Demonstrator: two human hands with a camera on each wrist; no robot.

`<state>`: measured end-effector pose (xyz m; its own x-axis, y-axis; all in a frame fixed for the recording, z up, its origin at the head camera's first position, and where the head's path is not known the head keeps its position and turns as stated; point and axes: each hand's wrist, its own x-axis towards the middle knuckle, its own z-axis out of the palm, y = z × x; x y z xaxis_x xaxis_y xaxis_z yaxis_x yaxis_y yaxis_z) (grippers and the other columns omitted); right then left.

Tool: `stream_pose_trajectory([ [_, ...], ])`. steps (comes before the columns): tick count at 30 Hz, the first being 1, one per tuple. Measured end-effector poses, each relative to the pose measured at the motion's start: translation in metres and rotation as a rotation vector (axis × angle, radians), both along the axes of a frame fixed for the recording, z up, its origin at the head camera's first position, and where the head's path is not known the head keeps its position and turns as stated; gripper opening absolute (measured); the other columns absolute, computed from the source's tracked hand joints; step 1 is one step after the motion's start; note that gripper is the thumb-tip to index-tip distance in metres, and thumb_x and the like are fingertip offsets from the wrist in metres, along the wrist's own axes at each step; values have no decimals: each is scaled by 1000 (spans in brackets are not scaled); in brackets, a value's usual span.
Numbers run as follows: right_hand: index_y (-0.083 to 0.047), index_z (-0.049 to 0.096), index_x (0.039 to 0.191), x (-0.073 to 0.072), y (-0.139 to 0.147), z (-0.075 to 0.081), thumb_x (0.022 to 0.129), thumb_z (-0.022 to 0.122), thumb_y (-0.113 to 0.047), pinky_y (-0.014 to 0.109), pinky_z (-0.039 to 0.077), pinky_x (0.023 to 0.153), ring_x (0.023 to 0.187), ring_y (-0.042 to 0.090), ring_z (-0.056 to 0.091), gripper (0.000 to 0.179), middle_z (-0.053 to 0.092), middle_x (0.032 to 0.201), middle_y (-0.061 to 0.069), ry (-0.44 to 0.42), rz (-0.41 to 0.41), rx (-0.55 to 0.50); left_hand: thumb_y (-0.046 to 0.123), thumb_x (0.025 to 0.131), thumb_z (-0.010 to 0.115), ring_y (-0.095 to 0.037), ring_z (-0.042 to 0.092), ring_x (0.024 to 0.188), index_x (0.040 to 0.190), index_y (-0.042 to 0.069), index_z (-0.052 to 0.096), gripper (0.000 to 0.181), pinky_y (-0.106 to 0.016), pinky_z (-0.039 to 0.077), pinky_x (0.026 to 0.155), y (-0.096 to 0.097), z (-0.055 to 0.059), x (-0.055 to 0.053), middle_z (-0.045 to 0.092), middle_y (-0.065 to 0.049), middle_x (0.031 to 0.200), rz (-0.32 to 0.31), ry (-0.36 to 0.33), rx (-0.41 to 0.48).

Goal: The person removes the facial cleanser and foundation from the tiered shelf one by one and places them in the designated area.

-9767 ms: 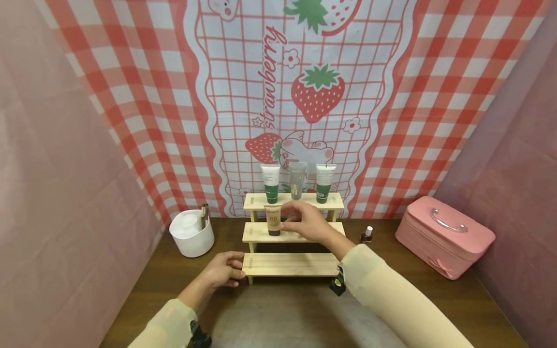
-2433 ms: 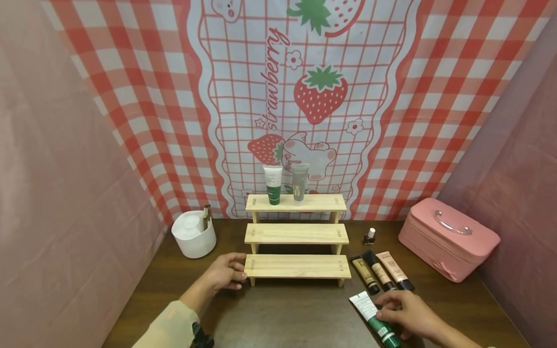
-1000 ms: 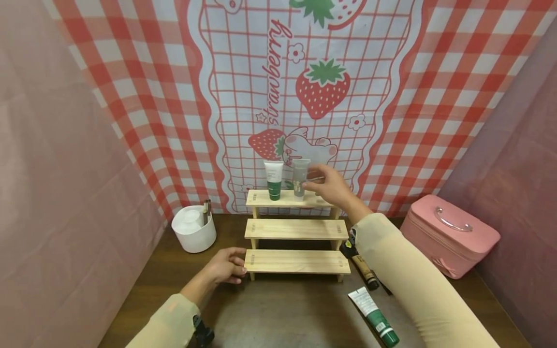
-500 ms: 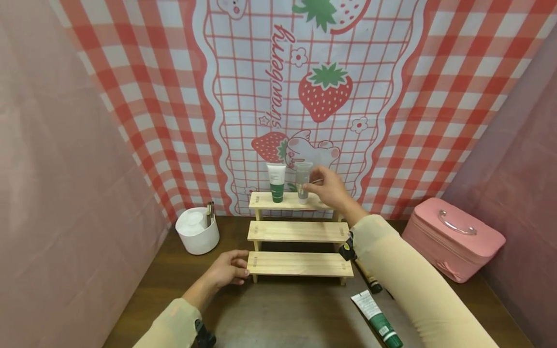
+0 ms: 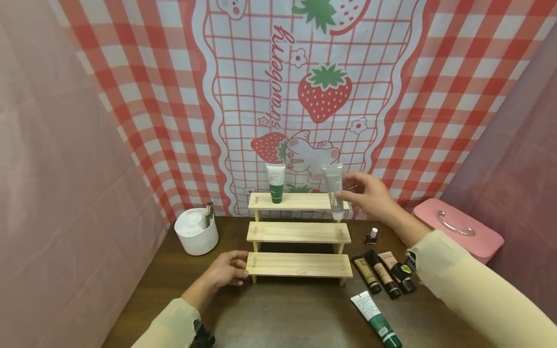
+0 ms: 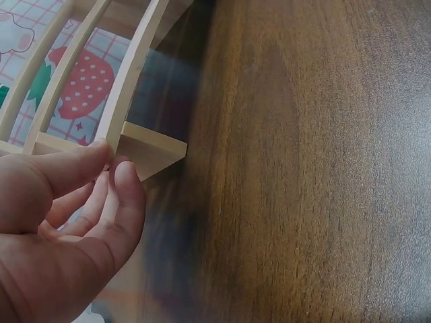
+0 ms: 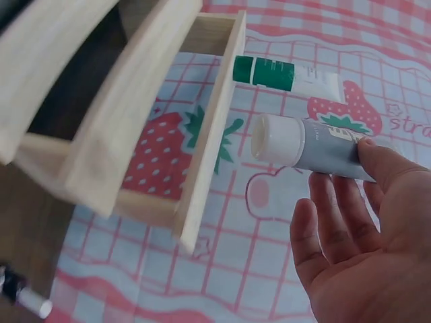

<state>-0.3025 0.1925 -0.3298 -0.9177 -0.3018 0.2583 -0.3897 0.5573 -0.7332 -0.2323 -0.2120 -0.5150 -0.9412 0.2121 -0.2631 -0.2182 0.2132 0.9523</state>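
Note:
My right hand [image 5: 370,195] pinches a translucent grey squeeze tube [image 5: 333,186] between thumb and fingers, white cap down, off the top step at its right end. In the right wrist view the tube's white cap [image 7: 273,140] points toward the wooden step shelf. My left hand [image 5: 226,269] grips the left end of the bottom step of that three-step wooden shelf [image 5: 300,264]; in the left wrist view thumb and fingers [image 6: 124,178] meet at the board's edge. A white and green tube [image 5: 276,183] stands on the top step, toward the left.
Right of the shelf lie three foundation tubes [image 5: 383,276] and a white and green tube [image 5: 376,319]. A small nail polish bottle [image 5: 371,237] stands behind them. A pink case [image 5: 457,227] is at the right, partly behind my right arm; a white round holder [image 5: 196,232] with brushes at the left.
Earlier, tubes were cleared from the shelf and laid on the table at the right. In the last half second my right hand took the grey tube off the top step, rightward. The left hand stayed.

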Motion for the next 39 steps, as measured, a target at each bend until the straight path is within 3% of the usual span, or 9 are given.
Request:
stream_pose_trajectory([
  [4,-3,64,132,25,31,-10,94,77,-25,32,63,71,93,20,72,46,72,113,18,4,0,25,-14,85,71,-20,65,79,147,-10,43,68,-34,62,64,0,0,-1,59,-18,106,-3,-10,4],
  [8,3,65,130,46,60,-31,93,77,-15,33,63,64,84,9,71,42,73,108,22,-44,26,-22,-14,85,71,-20,65,79,147,-10,44,68,-34,62,65,0,1,-1,59,-18,106,-2,-19,7],
  [15,-1,71,121,75,104,-78,92,77,-13,29,59,59,77,4,68,32,75,96,9,-63,16,22,-15,84,71,-22,65,80,146,-9,45,67,-36,62,65,1,6,-2,59,-19,106,16,-13,4],
  [25,11,62,127,114,144,-145,96,70,-10,37,60,53,69,7,65,38,74,94,6,-324,79,-48,-15,85,70,-22,66,80,146,-9,45,66,-35,62,65,1,0,-1,60,-18,106,18,-20,17],
  [29,18,60,124,126,156,-167,97,67,-5,38,58,47,63,8,63,36,75,92,0,-364,162,-76,-16,85,70,-22,66,80,146,-9,46,66,-36,62,66,1,-1,0,59,-18,106,24,-20,15],
  [33,23,56,125,137,163,-181,97,65,-4,39,59,47,70,6,65,40,76,96,-1,-453,199,-128,-15,85,70,-22,66,80,146,-9,45,67,-36,62,66,2,0,1,59,-18,106,23,-16,16],
  [39,24,50,129,149,170,-192,97,65,-9,35,59,50,75,11,66,48,74,102,12,-650,166,-155,-16,85,69,-21,65,80,146,-8,46,66,-35,62,65,2,-1,1,59,-17,105,30,-18,15],
])
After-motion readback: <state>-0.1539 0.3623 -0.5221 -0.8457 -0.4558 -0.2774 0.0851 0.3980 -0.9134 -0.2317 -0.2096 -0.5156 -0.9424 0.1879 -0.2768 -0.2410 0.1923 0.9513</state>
